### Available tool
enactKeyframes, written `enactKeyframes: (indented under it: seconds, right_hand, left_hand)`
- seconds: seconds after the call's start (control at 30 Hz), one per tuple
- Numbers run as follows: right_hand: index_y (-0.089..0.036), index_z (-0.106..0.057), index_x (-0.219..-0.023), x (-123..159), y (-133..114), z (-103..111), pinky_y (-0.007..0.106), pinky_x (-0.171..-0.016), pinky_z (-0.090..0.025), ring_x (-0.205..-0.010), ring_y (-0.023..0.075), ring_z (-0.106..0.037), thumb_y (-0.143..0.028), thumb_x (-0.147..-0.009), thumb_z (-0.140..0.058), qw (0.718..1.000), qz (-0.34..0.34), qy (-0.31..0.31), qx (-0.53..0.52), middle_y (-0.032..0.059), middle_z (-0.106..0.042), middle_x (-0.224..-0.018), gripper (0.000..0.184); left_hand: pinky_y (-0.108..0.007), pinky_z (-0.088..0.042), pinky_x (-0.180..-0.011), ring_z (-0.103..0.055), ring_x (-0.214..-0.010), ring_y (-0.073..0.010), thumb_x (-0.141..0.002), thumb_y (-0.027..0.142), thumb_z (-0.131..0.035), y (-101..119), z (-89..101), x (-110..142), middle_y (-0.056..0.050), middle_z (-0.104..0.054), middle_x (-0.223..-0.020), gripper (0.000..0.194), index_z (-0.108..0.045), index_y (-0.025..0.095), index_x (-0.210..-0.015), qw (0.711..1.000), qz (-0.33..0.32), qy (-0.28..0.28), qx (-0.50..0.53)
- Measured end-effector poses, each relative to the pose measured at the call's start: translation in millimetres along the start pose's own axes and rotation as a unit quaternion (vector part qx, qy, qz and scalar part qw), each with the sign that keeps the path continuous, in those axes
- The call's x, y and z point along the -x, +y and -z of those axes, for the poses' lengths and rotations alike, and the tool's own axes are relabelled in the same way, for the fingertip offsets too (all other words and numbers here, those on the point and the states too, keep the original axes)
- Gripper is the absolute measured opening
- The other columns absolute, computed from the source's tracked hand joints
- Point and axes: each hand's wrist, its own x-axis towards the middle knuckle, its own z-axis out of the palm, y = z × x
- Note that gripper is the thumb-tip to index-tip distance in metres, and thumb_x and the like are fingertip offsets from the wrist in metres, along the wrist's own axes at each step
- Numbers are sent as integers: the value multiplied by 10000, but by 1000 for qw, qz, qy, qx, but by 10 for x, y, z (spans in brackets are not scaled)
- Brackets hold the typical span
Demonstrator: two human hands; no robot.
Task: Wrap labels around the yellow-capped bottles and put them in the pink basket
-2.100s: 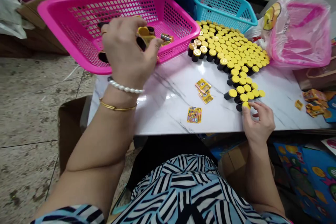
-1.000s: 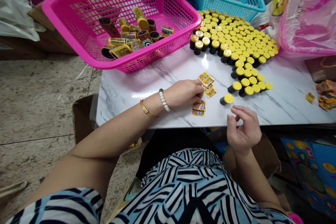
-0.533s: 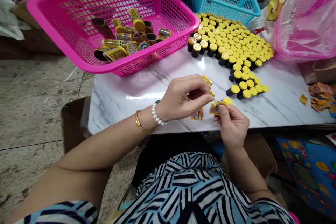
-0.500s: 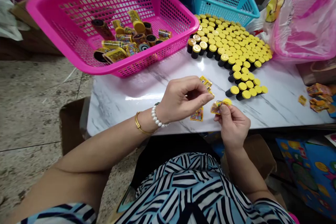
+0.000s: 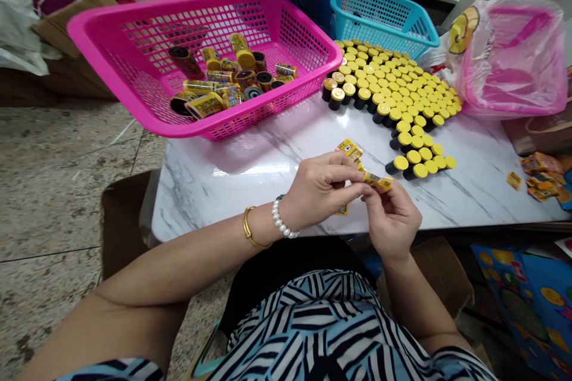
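A small yellow printed label (image 5: 378, 183), which looks like thin plastic film, is stretched between my hands above the table's front edge. My left hand (image 5: 322, 186), with a pearl bracelet at the wrist, pinches its left end between thumb and fingers. My right hand (image 5: 395, 219) grips the other end, its fingertips close to the left ones. Behind my left fingers lie more yellow labels (image 5: 349, 149) on the marble-patterned table (image 5: 250, 190), partly hidden by that hand. Beyond my right hand stand many black tubes with yellow caps (image 5: 401, 163), upright and packed together.
A pink basket (image 5: 179, 127) at the back left holds several labelled tubes. A blue basket (image 5: 379, 30) stands behind the capped tubes. A plastic-wrapped pink basket (image 5: 513, 65) is at the right. Orange-yellow packets (image 5: 543, 175) lie piled near the right edge.
My left hand has come right to meet my right hand and now pinches the label too. The label has turned from upright-looking to stretched flat. The view has shifted slightly.
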Motion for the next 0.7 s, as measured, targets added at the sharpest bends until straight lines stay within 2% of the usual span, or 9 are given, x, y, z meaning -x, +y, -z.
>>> enactKeyframes:
  seconds: [0.1,0.2,0.27,0.33,0.43,0.5,0.6,0.7]
  right_hand:
    - [-225,-732,-937,-10,-34,35,306,-646,-557,-691,145,-644,-336,-945,-719,1000,-7,-1,9,14,-712,-858,112]
    - [-226,-731,-881,-75,-99,136,297,-615,-528,-642,136,-601,-321,-956,-701,995,54,-21,79,4,-698,-777,125]
    - [-233,-754,-954,-127,-112,257,310,-635,-535,-690,152,-630,-318,-966,-683,987,95,-29,126,26,-738,-845,111]
    - [-242,-753,-1101,-164,-60,404,338,-687,-564,-793,183,-678,-333,-958,-690,978,115,-29,172,59,-765,-997,180]
    - [-247,-718,-1233,-171,134,580,422,-869,-598,-1024,256,-696,-369,-910,-744,951,134,-54,273,106,-730,-1196,347]
    - [-238,-698,-1237,-155,282,620,445,-950,-586,-1079,268,-687,-341,-916,-726,937,136,-81,310,108,-727,-1197,339]
    - [-217,-649,-1182,-138,419,576,397,-892,-595,-936,224,-702,-265,-923,-676,944,119,-88,294,89,-751,-1125,264]
    - [-223,-624,-1065,-153,429,506,367,-805,-596,-766,167,-666,-249,-876,-711,960,92,-77,254,78,-758,-1157,209]
  left_hand:
    - [-223,-490,-561,-621,-609,-113,-823,290,-825,19,29,-48,-66,-750,-771,134,-824,156,-833,992,106,-13,63]
    - [-206,-398,-444,-508,-454,-83,-770,314,-860,24,87,-125,-18,-668,-594,205,-818,131,-851,953,238,-86,165]
    - [-192,-335,-408,-448,-411,-63,-752,334,-875,-6,123,-176,-1,-622,-536,226,-796,127,-794,922,300,-104,220]
    - [-180,-272,-395,-421,-407,-50,-741,363,-884,-59,144,-214,-1,-590,-511,269,-760,126,-715,899,344,-102,253]
    - [-178,-226,-398,-400,-421,-40,-727,393,-890,-135,149,-237,-16,-606,-538,299,-749,131,-696,874,380,-123,276]
    - [-187,-237,-405,-391,-435,-37,-740,389,-877,-166,141,-238,-41,-667,-616,279,-762,136,-718,874,377,-138,273]
    - [-200,-232,-403,-374,-434,-43,-754,382,-865,-196,124,-244,-35,-642,-591,271,-761,136,-707,878,374,-146,259]
    - [-197,-195,-394,-352,-434,-41,-726,349,-883,-230,115,-261,-27,-613,-554,250,-767,129,-697,863,398,-137,278]
